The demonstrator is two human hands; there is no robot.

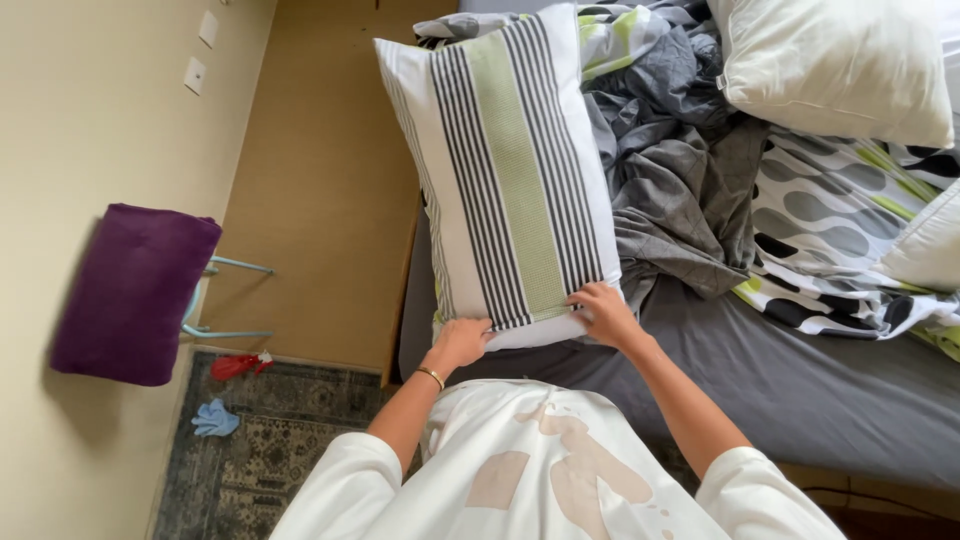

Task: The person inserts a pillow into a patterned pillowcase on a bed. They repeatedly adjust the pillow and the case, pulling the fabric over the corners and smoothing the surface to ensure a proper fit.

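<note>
Striped cotton case, green band down the middle: the pillow (505, 175) stands on end at the bed (800, 390) edge, looks soft, light and floppy. My left hand (462, 340) and right hand (603, 312) each pinch its bottom hem, probably the best hold. One striped pillow, two plain white pillows (835, 65) beyond, one crumpled grey sheet (680, 190).
</note>
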